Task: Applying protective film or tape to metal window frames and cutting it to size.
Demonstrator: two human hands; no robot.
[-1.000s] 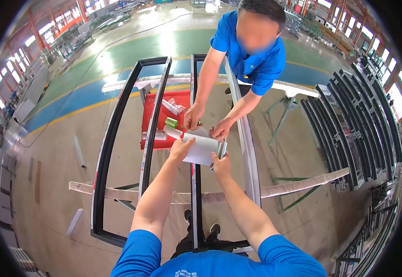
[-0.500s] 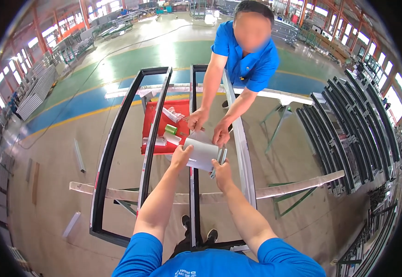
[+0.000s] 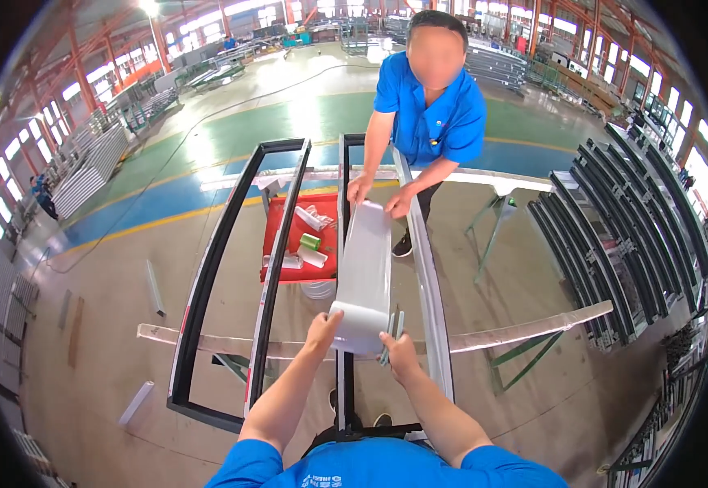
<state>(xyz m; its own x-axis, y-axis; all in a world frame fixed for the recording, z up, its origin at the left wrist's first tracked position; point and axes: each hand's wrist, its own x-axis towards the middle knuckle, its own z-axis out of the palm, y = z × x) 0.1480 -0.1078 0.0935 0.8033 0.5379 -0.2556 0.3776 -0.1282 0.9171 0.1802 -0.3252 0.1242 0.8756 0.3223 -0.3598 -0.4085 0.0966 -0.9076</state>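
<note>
A roll of whitish protective film [image 3: 360,319] lies crosswise between my hands, above the frame bars. My left hand [image 3: 323,332] is closed on its left end. My right hand [image 3: 403,355] grips the right end, with a few thin grey strips [image 3: 400,324] also sticking up from its fingers. From the roll a flat sheet of film [image 3: 368,256] stretches away to a co-worker [image 3: 435,106] opposite. The co-worker's two hands [image 3: 360,189] pinch the sheet's far edge. Beneath it runs a dark bar [image 3: 344,382] of the metal frame [image 3: 195,305].
Padded beams [image 3: 504,329] on green trestles [image 3: 525,362] carry the frame. A red tray [image 3: 321,272] with small rolls and crumpled film stands below it, left of centre. Dark profiles [image 3: 622,236] are stacked at the right. Loose pieces lie on the floor at left.
My hands have drawn the roll toward me, away from the co-worker. A long stretch of film is now unrolled between us; before, the co-worker's hands were close to the roll.
</note>
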